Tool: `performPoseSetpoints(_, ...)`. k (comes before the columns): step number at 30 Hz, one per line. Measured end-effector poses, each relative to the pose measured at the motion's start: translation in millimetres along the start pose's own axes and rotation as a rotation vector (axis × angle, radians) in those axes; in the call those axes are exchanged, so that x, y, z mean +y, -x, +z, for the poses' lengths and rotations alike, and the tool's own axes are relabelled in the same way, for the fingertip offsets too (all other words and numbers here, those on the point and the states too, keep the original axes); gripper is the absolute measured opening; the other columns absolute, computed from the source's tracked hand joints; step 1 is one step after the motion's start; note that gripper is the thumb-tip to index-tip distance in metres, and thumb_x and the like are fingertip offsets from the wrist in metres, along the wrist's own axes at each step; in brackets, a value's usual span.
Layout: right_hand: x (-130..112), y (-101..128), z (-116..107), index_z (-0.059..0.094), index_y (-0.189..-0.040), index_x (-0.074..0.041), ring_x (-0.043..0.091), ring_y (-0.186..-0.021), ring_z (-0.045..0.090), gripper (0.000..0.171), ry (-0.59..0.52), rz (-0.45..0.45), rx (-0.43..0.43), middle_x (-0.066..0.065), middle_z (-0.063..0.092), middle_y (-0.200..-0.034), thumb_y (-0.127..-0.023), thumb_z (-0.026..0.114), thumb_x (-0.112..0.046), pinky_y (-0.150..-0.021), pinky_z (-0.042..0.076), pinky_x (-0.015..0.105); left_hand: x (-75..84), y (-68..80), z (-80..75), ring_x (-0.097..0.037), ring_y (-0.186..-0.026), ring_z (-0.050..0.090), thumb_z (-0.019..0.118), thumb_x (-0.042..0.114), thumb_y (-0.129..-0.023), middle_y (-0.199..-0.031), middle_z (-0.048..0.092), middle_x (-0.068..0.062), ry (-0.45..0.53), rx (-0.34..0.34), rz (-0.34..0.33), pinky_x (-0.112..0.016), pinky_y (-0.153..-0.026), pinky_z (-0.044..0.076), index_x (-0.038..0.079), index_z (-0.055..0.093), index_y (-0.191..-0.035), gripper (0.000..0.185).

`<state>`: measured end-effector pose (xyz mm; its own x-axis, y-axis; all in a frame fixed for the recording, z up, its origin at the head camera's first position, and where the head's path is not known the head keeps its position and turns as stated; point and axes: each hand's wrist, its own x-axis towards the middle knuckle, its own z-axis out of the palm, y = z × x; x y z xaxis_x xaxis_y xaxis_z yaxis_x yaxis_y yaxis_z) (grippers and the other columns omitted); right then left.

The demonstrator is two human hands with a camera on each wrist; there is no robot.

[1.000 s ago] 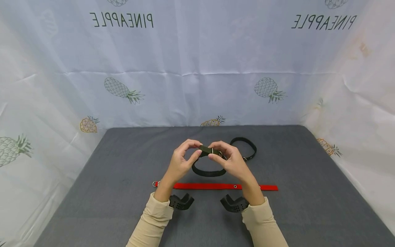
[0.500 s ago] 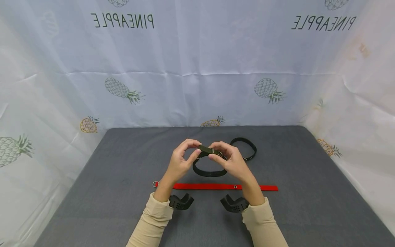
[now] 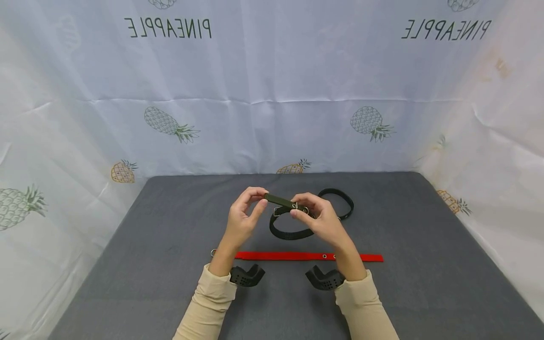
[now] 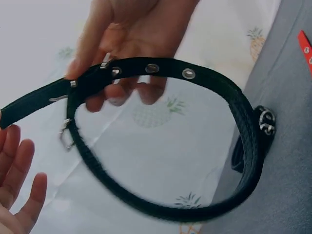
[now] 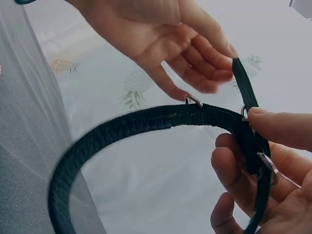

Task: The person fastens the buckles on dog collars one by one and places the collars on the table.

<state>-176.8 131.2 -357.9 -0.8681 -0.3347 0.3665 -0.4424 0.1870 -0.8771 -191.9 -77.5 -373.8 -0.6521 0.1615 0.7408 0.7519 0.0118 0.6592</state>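
Pineapple-print sheeting (image 3: 272, 118) backs a gray table (image 3: 127, 264) where a red strap (image 3: 297, 256) lies flat and a black collar (image 3: 340, 198) sits behind. Above them, the dark green collar (image 3: 289, 231) hangs looped — left hand (image 3: 240, 219) pinching its free end, right hand (image 3: 318, 219) pinching the buckle.

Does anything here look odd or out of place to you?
Nothing is damaged or spilled. The one oddity: the PINEAPPLE lettering on the backdrop reads mirror-reversed. Both hands hold a dark collar.
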Motion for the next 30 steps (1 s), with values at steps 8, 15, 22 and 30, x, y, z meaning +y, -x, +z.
performPoseSetpoints(8,-1.8,-0.9,-0.5,0.06,-0.111,0.005,0.004,-0.079,0.065,0.022,-0.011,0.005,0.001,0.024,0.065,-0.099,-0.09,0.064,-0.002,-0.076,0.055,0.021,-2.1,-1.7,-2.8,0.002,-0.103,0.055,0.056,-0.011,-0.089,-0.1,0.056,-0.029,0.014,0.026,0.023,-0.014,-0.096,0.048,-0.016,0.056,-0.106,0.017)
performPoseSetpoints(15,-0.4,-0.3,0.0,0.06,-0.111,0.005,0.004,-0.074,0.06,0.021,-0.006,0.0,-0.009,0.013,0.065,-0.095,-0.091,0.063,-0.004,-0.071,0.053,0.024,1.1,-1.6,-3.9,0.003,-0.101,0.054,0.055,-0.014,-0.088,-0.099,0.056,-0.026,-0.002,0.059,0.004,-0.012,-0.094,0.048,-0.015,0.056,-0.106,0.018)
performPoseSetpoints(22,-2.1,-0.5,-0.1,0.06,-0.111,0.002,0.014,-0.071,0.059,0.02,0.01,0.041,0.0,0.001,0.062,-0.091,-0.092,0.061,-0.005,-0.062,0.048,0.023,3.1,-1.7,-5.5,0.004,-0.101,0.055,0.053,-0.01,-0.091,-0.105,0.056,0.012,0.028,0.066,-0.039,-0.013,-0.093,0.048,-0.016,0.054,-0.108,0.018)
performPoseSetpoints(30,1.1,-0.7,-0.9,0.059,-0.111,0.005,0.005,-0.07,0.058,0.019,0.021,0.018,0.015,0.015,0.061,-0.09,-0.094,0.057,-0.003,-0.061,0.047,0.023,1.6,-1.0,-5.4,0.004,-0.102,0.056,0.056,-0.01,-0.091,-0.109,0.056,0.015,0.068,0.052,-0.048,-0.013,-0.094,0.048,-0.02,0.052,-0.113,0.025)
